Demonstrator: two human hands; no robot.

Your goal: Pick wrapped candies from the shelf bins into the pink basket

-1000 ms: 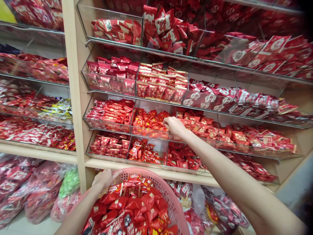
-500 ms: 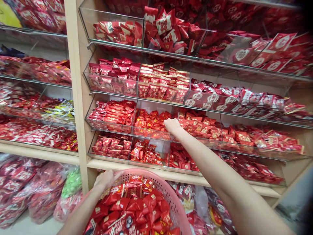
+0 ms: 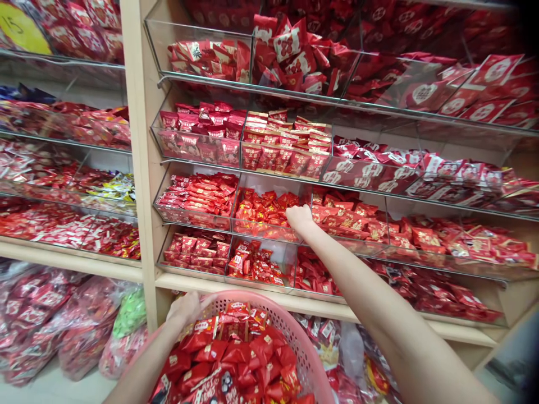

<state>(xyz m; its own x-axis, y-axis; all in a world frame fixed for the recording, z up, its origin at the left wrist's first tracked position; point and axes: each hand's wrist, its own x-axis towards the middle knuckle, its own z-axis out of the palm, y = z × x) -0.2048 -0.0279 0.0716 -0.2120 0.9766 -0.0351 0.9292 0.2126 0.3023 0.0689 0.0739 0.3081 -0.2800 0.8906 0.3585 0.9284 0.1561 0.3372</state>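
My left hand (image 3: 184, 308) is closed on the rim of a pink perforated basket (image 3: 301, 331) at the bottom centre. Red snack packets (image 3: 240, 356) fill much of the basket. Farther up, my right hand (image 3: 300, 217) reaches into a clear shelf bin, over small red packets (image 3: 263, 206) at the bin's right side. Its fingers are curled, and whatever they may hold is hidden.
Clear-fronted bins of red packets (image 3: 286, 146) rise in rows on a wooden shelf unit (image 3: 145, 168). Another shelf stands at the left with a yellow tag (image 3: 23, 29). Bagged packets (image 3: 88, 320) lie below, on the floor.
The shelves and both hands appear slightly farther right in the view. My right hand stays at the same bin, and my left hand stays on the basket rim.
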